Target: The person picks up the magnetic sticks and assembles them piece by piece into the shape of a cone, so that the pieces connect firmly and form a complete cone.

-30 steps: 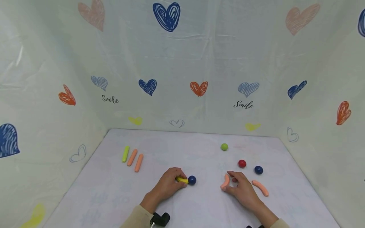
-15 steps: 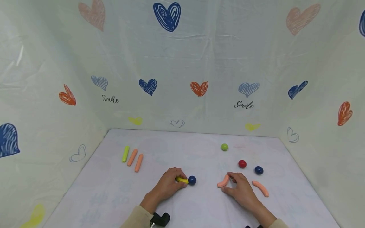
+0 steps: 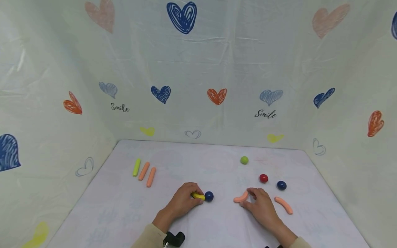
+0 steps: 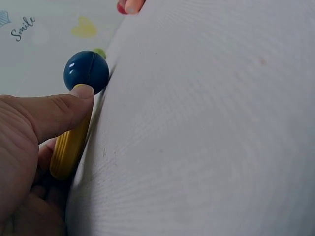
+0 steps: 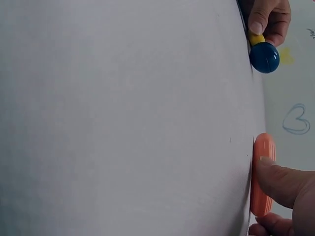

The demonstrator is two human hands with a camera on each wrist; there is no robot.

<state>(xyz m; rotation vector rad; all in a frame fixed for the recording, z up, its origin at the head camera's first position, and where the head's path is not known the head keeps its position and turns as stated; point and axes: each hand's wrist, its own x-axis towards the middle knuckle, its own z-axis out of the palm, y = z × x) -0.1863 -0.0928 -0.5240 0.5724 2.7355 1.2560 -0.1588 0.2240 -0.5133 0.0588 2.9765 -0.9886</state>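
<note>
My left hand (image 3: 182,200) pinches a yellow toy building stick (image 4: 71,150) low over the white table. A dark blue ball (image 4: 82,73) sits at the stick's far end, right against it, near the thumb tip. Off to the right, my right hand (image 3: 262,208) holds a curved orange stick (image 3: 239,198) between thumb and fingers. In the right wrist view that orange stick (image 5: 261,199) lies along the tabletop, ridged on one side, its free end pointing toward the blue ball. A gap of bare cloth separates the ball from the orange stick.
Beside my right hand lies another curved orange stick (image 3: 283,205). Behind it are a second blue ball (image 3: 281,185), a red ball (image 3: 263,178) and a green ball (image 3: 244,159). At the left back lie a lime stick (image 3: 136,167) and two straight orange sticks (image 3: 144,171).
The curved orange stick has turned in my right hand, from nearly upright in the head view to slanting, its near end swinging left. My left hand with the yellow stick has stayed still.
</note>
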